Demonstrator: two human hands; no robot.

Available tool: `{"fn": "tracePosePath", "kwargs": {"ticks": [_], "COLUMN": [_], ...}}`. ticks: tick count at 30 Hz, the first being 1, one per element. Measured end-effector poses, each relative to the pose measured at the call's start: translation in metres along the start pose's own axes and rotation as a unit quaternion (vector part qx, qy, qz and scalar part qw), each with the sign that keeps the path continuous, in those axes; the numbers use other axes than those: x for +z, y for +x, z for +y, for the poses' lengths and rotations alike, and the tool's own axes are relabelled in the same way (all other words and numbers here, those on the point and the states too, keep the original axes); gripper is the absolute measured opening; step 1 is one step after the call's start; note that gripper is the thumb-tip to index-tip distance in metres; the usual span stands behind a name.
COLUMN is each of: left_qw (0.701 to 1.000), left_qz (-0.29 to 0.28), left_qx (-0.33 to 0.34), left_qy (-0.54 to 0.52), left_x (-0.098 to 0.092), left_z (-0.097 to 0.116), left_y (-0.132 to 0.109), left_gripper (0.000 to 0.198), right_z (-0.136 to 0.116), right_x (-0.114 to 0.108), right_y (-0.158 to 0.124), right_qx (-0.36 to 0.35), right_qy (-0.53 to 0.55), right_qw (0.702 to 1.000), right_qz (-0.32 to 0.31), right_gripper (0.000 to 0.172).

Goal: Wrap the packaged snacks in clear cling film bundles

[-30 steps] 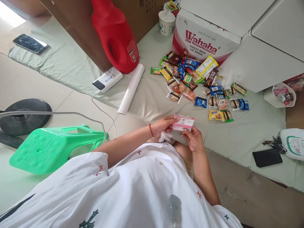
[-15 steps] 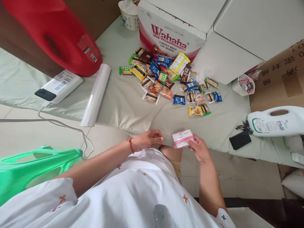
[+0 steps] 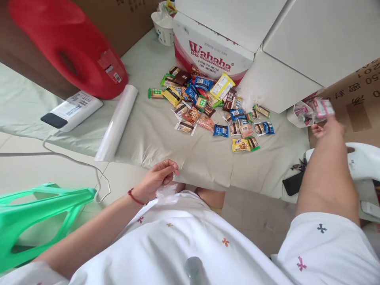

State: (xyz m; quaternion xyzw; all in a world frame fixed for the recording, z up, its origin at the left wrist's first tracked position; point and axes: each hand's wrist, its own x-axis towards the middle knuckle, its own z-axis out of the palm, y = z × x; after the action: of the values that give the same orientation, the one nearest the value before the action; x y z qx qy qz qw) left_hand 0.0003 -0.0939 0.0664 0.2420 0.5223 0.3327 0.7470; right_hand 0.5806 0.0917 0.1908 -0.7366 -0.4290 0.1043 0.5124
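My right hand [image 3: 331, 127] reaches out to the far right and grips a flat pink-and-white packet [image 3: 324, 107]. The packet is beside a white tub [image 3: 292, 114] that has wrappers in it; whether they touch I cannot tell. My left hand [image 3: 162, 174] hovers over my lap, its fingers curled together; what they hold, if anything, is hidden. Crumpled clear plastic [image 3: 166, 193] lies just below it on my white shirt. In the middle of the cloth-covered surface [image 3: 148, 138] spreads a pile of small wrapped snacks [image 3: 204, 103].
A Wahaba-style water carton [image 3: 208, 51] stands behind the snacks. To the left are a red jug [image 3: 97, 71], a white label printer [image 3: 73, 113] and a clear film roll [image 3: 117, 122]. A black phone [image 3: 292, 184], keys and a white bottle [image 3: 363, 162] sit right; a green stool [image 3: 44, 209] stands left.
My right hand has carried the pink-and-white packet from in front of me to beside the tub at the far right. My left hand has shifted left, and the view has moved slightly.
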Motion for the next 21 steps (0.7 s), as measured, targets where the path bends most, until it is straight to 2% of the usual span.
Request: {"fn": "tracePosePath", "kwargs": {"ticks": [1,3,6,8,9,11,12,13,14,15,17,19,21], "left_qw": [1.000,0.999,0.997,0.996,0.996,0.995,0.994,0.993,0.993,0.992,0.990,0.989,0.989], "left_qz": [0.009,0.024,0.041,0.041,0.036,0.023,0.019,0.026,0.028,0.029,0.008,-0.036,-0.072], "left_qx": [0.003,0.006,0.010,0.017,0.023,0.037,0.045,0.050,0.049,0.048,0.042,0.044,0.045], "left_qy": [-0.012,-0.038,-0.068,-0.080,-0.084,-0.091,-0.095,-0.100,-0.107,-0.115,-0.132,-0.137,-0.119], "left_x": [0.000,0.000,0.004,0.014,0.022,0.041,0.053,0.064,0.075,0.084,0.097,0.100,0.095], "left_z": [0.000,0.001,0.009,0.015,0.017,0.021,0.021,0.021,0.019,0.018,0.015,0.012,0.010], "left_y": [-0.002,-0.004,-0.001,0.006,0.011,0.023,0.029,0.034,0.038,0.041,0.042,0.039,0.034], "left_gripper": [0.037,0.037,0.037,0.037,0.037,0.038,0.037,0.037,0.037,0.037,0.039,0.042,0.046], "right_z": [0.001,0.008,0.016,0.012,0.005,-0.013,-0.023,-0.033,-0.041,-0.046,-0.051,-0.050,-0.047], "right_x": [0.008,0.029,0.056,0.068,0.073,0.083,0.088,0.093,0.099,0.104,0.111,0.114,0.113], "right_y": [-0.012,-0.054,-0.152,-0.231,-0.269,-0.338,-0.365,-0.387,-0.403,-0.413,-0.420,-0.415,-0.407], "right_qx": [0.036,0.112,0.138,0.144,0.131,0.089,0.059,0.034,0.013,-0.001,0.002,0.057,0.138], "right_qy": [0.006,0.037,0.070,0.085,0.098,0.137,0.156,0.169,0.169,0.160,0.138,0.148,0.202], "right_qw": [0.999,0.993,0.986,0.974,0.957,0.905,0.882,0.875,0.878,0.890,0.915,0.924,0.913], "right_qz": [-0.001,-0.010,-0.061,-0.155,-0.240,-0.392,-0.442,-0.453,-0.447,-0.427,-0.379,-0.347,-0.325], "right_gripper": [0.047,0.038,0.023,0.029,0.030,0.032,0.043,0.057,0.063,0.060,0.037,0.025,0.029]}}
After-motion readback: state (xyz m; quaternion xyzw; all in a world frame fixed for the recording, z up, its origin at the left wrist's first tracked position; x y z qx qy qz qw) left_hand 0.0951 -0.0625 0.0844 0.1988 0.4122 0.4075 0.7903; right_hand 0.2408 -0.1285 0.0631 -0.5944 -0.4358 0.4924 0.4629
